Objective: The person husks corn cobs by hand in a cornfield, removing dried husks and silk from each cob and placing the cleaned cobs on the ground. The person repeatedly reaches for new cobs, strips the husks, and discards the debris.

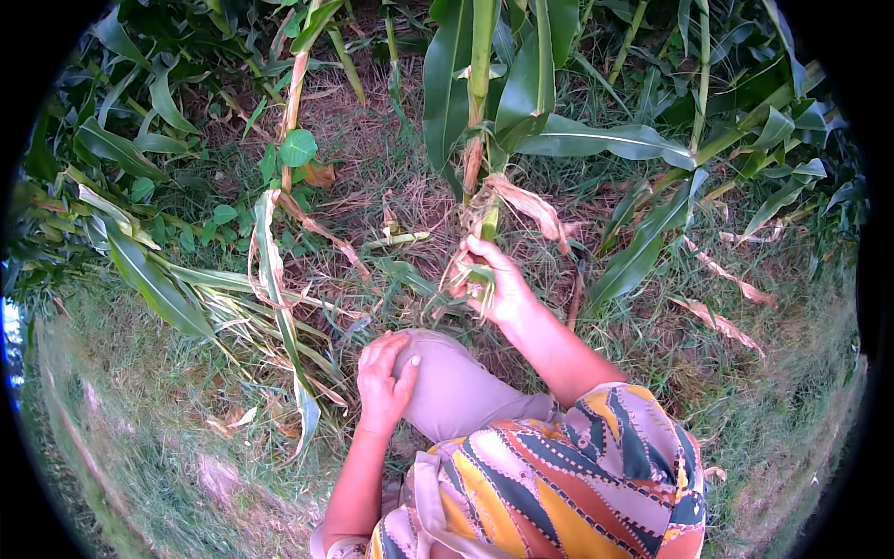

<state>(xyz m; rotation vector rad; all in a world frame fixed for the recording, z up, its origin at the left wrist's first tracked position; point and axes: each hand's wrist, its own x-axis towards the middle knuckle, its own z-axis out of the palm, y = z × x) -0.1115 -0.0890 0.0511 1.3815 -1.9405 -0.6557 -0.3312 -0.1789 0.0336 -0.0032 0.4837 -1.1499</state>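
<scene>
My right hand point(499, 283) is closed around the lower end of a green maize stalk point(491, 222). Frayed, pale fibres stick out of the stalk's end below my fist. Long green leaves point(447, 91) and a dry, curled leaf point(527, 202) stand out around the upright stems just beyond the hand. My left hand point(383, 377) rests on my bent knee point(447, 363) with nothing in it, its thumb apart from the fingers.
Several maize plants point(698, 84) stand ahead and to both sides. Left of my knee lies a heap of maize stalks and leaves point(279, 328). A browned stem point(293, 98) rises at left, near broad-leaved weeds point(298, 147). Dry leaves point(719, 325) lie on the grass at right.
</scene>
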